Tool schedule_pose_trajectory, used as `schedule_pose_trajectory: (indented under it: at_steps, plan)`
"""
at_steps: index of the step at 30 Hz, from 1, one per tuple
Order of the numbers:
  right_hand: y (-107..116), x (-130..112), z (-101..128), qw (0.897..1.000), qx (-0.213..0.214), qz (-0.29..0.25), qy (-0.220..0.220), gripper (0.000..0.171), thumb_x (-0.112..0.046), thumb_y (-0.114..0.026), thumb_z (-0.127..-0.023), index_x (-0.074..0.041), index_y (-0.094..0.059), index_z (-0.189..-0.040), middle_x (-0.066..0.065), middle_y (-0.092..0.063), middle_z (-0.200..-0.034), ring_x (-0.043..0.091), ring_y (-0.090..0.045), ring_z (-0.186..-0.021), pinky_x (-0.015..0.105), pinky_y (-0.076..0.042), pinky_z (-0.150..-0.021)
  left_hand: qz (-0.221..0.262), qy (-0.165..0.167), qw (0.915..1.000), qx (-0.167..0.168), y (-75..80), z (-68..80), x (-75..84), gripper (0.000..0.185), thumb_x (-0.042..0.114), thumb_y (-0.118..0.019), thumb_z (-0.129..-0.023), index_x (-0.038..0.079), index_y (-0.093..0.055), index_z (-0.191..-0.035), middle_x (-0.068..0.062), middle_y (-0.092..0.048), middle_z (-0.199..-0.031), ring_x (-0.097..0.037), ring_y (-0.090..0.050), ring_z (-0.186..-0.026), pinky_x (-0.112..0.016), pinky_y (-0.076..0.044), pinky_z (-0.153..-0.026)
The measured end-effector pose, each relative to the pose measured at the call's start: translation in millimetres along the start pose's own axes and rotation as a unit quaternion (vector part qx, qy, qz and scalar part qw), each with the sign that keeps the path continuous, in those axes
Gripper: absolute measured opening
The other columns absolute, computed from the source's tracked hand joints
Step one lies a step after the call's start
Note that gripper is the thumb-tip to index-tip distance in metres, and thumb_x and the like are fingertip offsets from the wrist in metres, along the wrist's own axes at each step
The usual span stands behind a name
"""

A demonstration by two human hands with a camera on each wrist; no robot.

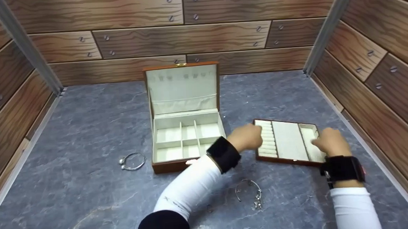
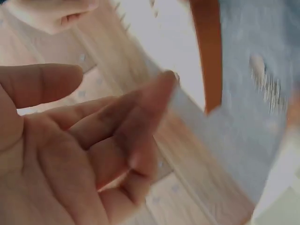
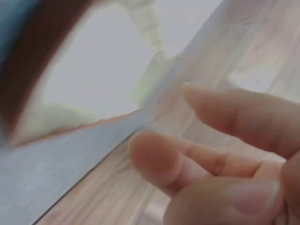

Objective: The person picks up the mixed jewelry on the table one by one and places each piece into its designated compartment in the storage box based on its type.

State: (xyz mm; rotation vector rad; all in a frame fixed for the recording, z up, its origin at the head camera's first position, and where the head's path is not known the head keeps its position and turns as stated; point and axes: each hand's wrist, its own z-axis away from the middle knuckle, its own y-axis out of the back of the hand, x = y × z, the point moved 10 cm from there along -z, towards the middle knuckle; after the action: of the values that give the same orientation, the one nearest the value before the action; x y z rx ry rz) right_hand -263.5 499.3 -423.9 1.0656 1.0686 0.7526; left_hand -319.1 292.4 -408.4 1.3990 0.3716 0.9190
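Left hand (image 1: 245, 137): loosely opened, thumb apart — holding nothing
Right hand (image 1: 333, 142): thumb and fingers parted — holding nothing
Tray (image 1: 290, 140): on the table (image 1: 103, 126), between both hands, right of the box (image 1: 170, 167)

On the flat grey marbled tabletop (image 1: 96, 134), the open brown rectangular box with cream lining (image 1: 172, 167) stands with its raised lid (image 1: 183, 89) at twelve o'clock, before the brown wood-patterned panel wall (image 1: 182, 40). At the box's three o'clock lies the shallow brown rectangular tray with cream lining (image 1: 289, 138), the left hand (image 1: 247, 136) near its nine-o'clock end, the right hand (image 1: 333, 141) near its three-o'clock end. A round silver-coloured metal bracelet (image 1: 123, 162) lies at the box's eight o'clock, a C-shaped silver-coloured metal bracelet (image 1: 257, 203) at the tray's seven o'clock.
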Motion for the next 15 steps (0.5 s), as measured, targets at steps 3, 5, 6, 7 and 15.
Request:
schedule_pose_trajectory:
  at_steps: [3, 5, 6, 7, 15]
  plan:
    - [6, -35, 1, 0.999, 0.018, -0.005, 0.033, 0.032, -0.024, -0.057, -0.079, -0.01, -0.042, -0.054, 0.005, -0.045, -0.056, 0.02, -0.041, -0.052, 0.031, -0.034, -0.046, 0.013, -0.015, 0.9991, 0.037, 18.3, 7.2, -4.5, 0.015, 0.016, -0.048, -0.087, 0.011, -0.062, -0.088, -0.006, -0.068, -0.104, -0.018, -0.064, -0.086, -0.035, -0.053, -0.066]
    - [5, -56, 2, 0.998, 0.019, -0.011, 0.051, 0.031, -0.024, -0.057, -0.079, -0.009, -0.045, -0.055, 0.001, -0.043, -0.056, 0.017, -0.039, -0.051, 0.029, -0.032, -0.046, 0.013, -0.022, 0.9986, 0.046, 21.7, 12.3, -7.6, 0.014, 0.018, -0.049, -0.087, 0.012, -0.06, -0.081, -0.005, -0.068, -0.098, -0.017, -0.063, -0.082, -0.033, -0.052, -0.063]
    - [3, -66, 3, 0.998, 0.017, -0.013, 0.06, 0.03, -0.025, -0.058, -0.079, -0.008, -0.048, -0.056, 0.001, -0.044, -0.056, 0.017, -0.04, -0.051, 0.028, -0.032, -0.046, 0.015, -0.024, 0.9985, 0.048, 21.4, 14.5, -9.5, 0.015, 0.018, -0.049, -0.087, 0.012, -0.058, -0.077, -0.005, -0.068, -0.096, -0.017, -0.063, -0.08, -0.033, -0.051, -0.063]
    - [0, -75, 3, 0.998, 0.014, -0.015, 0.066, 0.029, -0.025, -0.058, -0.08, -0.007, -0.049, -0.058, 0.001, -0.045, -0.057, 0.016, -0.04, -0.051, 0.028, -0.032, -0.046, 0.017, -0.025, 0.9984, 0.047, 19.8, 16.5, -11.3, 0.016, 0.018, -0.049, -0.087, 0.013, -0.057, -0.075, -0.004, -0.068, -0.094, -0.016, -0.062, -0.078, -0.032, -0.051, -0.062]
    - [-40, -131, -3, 0.99, -0.014, -0.014, 0.138, 0.013, -0.012, -0.062, -0.073, -0.002, -0.059, -0.065, 0.005, -0.056, -0.061, 0.017, -0.047, -0.053, 0.03, -0.038, -0.048, -0.022, -0.03, 0.9978, 0.054, 1.6, 16.9, -17.0, 0.016, 0.016, -0.052, -0.085, 0.01, -0.063, -0.075, -0.006, -0.07, -0.088, -0.02, -0.066, -0.077, -0.035, -0.053, -0.065]
